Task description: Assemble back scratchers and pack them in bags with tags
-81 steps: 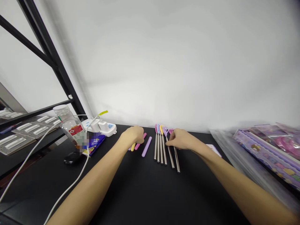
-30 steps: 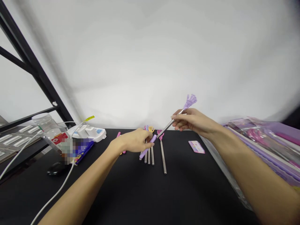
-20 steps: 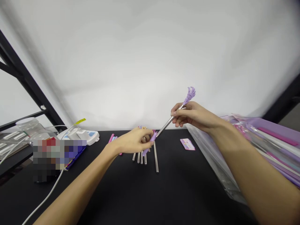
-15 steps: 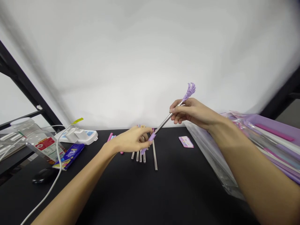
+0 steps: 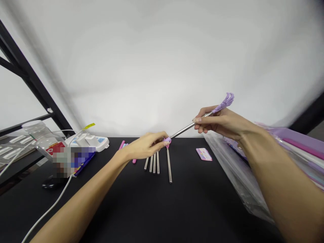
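The claw end (image 5: 225, 101) of the stick (image 5: 186, 128) is more R, at 2 o'clock, & flatter than a sec ago. R hand (image 5: 220, 123) pinches its metal; L hand (image 5: 145, 147) pinches a purple tube (image 5: 166, 139) at its low end. From L hand, loose sticks (image 5: 154, 164) lie abt 6 o'clock, a card (image 5: 204, 154) abt 3. A weak pinch might let tube or stick drop.

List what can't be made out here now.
Head view:
Purple tube: mostly hidden by the left hand.
Four metal rods: upper ends behind that hand.
Clear jar: lower part pixelated.
Small card: print too small to read.
Purple package: cut off by the right edge.
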### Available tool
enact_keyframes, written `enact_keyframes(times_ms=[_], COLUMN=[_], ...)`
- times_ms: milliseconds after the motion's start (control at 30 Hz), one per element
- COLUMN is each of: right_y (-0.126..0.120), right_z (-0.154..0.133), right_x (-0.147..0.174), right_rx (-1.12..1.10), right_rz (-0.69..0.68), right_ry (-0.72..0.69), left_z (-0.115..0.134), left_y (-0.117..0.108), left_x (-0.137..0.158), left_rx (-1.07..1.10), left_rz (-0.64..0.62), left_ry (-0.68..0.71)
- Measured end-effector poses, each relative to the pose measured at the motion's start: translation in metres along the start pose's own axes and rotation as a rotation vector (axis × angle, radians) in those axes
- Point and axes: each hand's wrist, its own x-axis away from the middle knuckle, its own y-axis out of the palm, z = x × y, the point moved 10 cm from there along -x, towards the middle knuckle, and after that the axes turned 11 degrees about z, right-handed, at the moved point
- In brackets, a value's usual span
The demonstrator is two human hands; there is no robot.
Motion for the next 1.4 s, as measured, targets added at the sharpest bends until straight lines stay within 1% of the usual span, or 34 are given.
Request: enact_keyframes(times_ms=[167, 267, 400, 500, 600, 667, 800, 933, 1000, 1100, 1167, 1267, 1300, 1333, 1367, 1400], right_y=[0.003, 0.01, 0.018, 0.02, 0.021, 0.022, 0.026, 0.036, 0.038, 0.035, 0.026, 0.004, -0.001, -0.004, -0.008, -0.011], right_z=[-0.005, -0.008, -0.013, -0.016, -0.014, -0.009, -0.003, -0.006, -0.006, 0.004, 0.011, 0.019, 0.021, 0.021, 0.019, 0.014], right_x=[0.003, 0.004, 0.007, 0.011, 0.013, 0.012, 0.01, 0.012, 0.01, 0.002, -0.007, -0.015, -0.015, -0.014, -0.013, -0.011], right_rx=[-0.085, -0.141, -0.14, -0.102, -0.056, -0.053, -0.12, -0.121, -0.121, -0.119, -0.17, -0.379, -0.421, -0.411, -0.339, -0.208], right_rz=[0.007, -0.008, -0.053, -0.088, -0.107, -0.115, -0.134, -0.182, -0.188, -0.153, -0.07, 0.114, 0.148, 0.161, 0.164, 0.155], right_ry=[-0.033, -0.066, -0.143, -0.197, -0.201, -0.183, -0.15, -0.182, -0.197, -0.136, -0.073, 0.04, 0.082, 0.109, 0.109, 0.082], left_z=[-0.003, -0.002, 0.001, 0.002, 0.001, 0.0, -0.001, 0.003, 0.003, -0.003, -0.011, -0.022, -0.023, -0.024, -0.024, -0.023], left_y=[-0.013, -0.018, -0.016, -0.006, 0.004, 0.009, 0.015, 0.017, 0.014, 0.003, -0.004, -0.015, -0.018, -0.021, -0.022, -0.023], left_x=[-0.001, 0.001, 0.003, 0.005, 0.007, 0.008, 0.007, 0.005, 0.003, -0.001, -0.003, -0.003, -0.004, -0.004, -0.004, -0.004], left_rx=[0.032, 0.069, 0.184, 0.337, 0.465, 0.509, 0.618, 0.692, 0.646, 0.467, 0.33, 0.13, 0.065, 0.007, -0.041, -0.082], left_rz=[0.098, 0.103, 0.028, -0.075, -0.148, -0.163, -0.19, -0.199, -0.163, -0.028, 0.078, 0.214, 0.246, 0.268, 0.278, 0.272], left_ry=[-0.069, -0.064, -0.072, -0.126, -0.172, -0.186, -0.202, -0.213, -0.201, -0.168, -0.153, -0.119, -0.096, -0.068, -0.037, -0.006])
